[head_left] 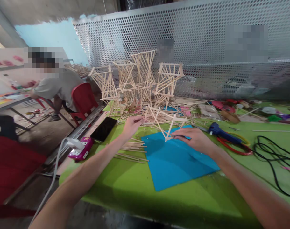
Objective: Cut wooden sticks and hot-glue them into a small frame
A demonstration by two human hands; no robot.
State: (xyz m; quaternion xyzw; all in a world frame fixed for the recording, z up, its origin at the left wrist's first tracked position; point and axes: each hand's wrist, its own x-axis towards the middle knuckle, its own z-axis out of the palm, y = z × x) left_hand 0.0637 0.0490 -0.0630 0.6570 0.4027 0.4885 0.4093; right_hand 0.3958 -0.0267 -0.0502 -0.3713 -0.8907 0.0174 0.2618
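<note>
Both my hands are on a small open frame of thin wooden sticks (161,125), tilted above a blue sheet (180,162). My left hand (133,124) pinches its left corner between thumb and fingers. At the lower right corner, where sticks meet in a point, my right hand (194,137) grips with closed fingers. Loose wooden sticks (132,146) lie left of the sheet. Behind the frame stand several finished-looking stick structures (168,79), narrow in the middle and wider at the top.
A black phone (103,128) and a purple power strip (84,149) with a white plug are on the green table (125,187). To the right lie a blue glue gun (223,133) and a black cable (270,156). A perforated metal screen (194,38) rises behind. Another person (59,86) sits at left.
</note>
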